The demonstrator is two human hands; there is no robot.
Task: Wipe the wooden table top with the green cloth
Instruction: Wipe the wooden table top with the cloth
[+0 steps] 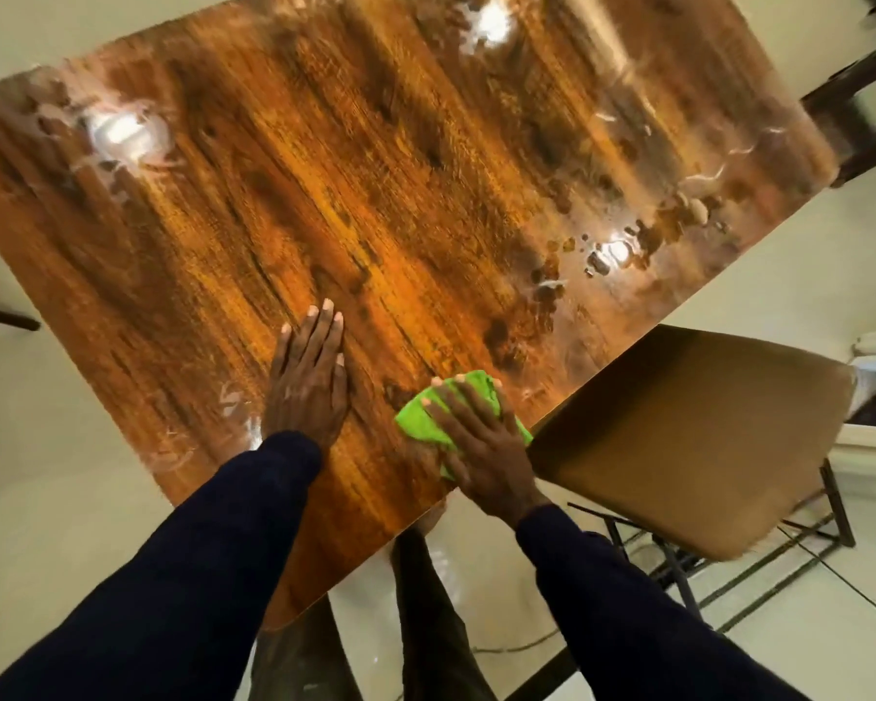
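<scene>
fingers straight and spread, the right hand (481,447) presses flat on the one green cloth (416,422), bunched at the near right edge of the wooden table top (375,169). fingers straight and together, the left hand (309,382) rests flat on bare wood just beside it, holding nothing. two dark sleeves (198,574). the glossy surface shows whitish smears, droplets (628,245) and three bright glare spots. one tan-seated chair (678,437) stands at the right edge on a pale shiny floor (46,498), where a cable (830,574) trails.
</scene>
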